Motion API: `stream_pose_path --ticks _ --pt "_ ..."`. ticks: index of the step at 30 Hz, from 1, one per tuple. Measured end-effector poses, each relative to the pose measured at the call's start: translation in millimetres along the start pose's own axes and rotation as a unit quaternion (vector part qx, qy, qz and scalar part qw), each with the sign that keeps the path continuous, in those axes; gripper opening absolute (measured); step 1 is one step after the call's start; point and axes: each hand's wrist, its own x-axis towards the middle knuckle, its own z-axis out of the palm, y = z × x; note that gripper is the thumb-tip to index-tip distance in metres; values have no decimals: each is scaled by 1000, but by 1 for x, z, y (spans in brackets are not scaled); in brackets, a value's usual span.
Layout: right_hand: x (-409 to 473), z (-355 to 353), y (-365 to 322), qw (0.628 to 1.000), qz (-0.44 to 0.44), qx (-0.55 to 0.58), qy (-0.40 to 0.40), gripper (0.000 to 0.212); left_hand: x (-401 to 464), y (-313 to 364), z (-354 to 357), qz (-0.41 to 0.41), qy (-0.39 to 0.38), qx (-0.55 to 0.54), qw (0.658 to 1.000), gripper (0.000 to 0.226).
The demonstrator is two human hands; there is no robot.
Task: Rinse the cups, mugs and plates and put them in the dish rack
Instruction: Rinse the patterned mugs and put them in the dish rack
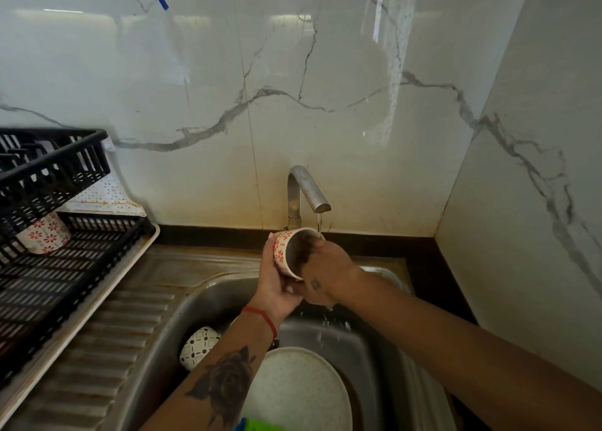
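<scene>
While the water runs from the tap (308, 192), I hold the red-flowered cup (286, 251) tilted under it, with the mouth turned toward the stream so the water can enter. My left hand (277, 284) grips the cup from outside, fingers curled around its wall, to keep it steady above the sink (368, 342). My right hand (325, 267) has its fingers pushed inside the cup, I think to rub the inner wall; it is curled over the rim. In the sink below wait a speckled plate (293, 388) and a patterned cup (199, 346) lying on its side, not yet rinsed, I judge. On my left, the black dish rack (49, 267) already holds one flowered cup (44, 233), so this cup should go there next.
</scene>
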Motion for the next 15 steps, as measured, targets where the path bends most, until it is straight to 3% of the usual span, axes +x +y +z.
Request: stream_pose_path --ticks 3,7,9,11,15 --pt "0 0 -3 998 21 -54 17 71 2 1 1 12 10 16 1000 67" --pt "4 -7 -9 990 75 111 -34 66 5 1 9 17 6 0 1000 86" --pt "6 -14 -13 952 106 280 -62 57 7 -4 13 19 -3 -34 999 95" --pt "5 -15 -15 891 115 436 -40 43 7 -9 10 19 -15 -17 1000 93" --pt "-2 -13 -16 785 117 609 11 55 -1 -11 0 -17 -44 -70 996 85"
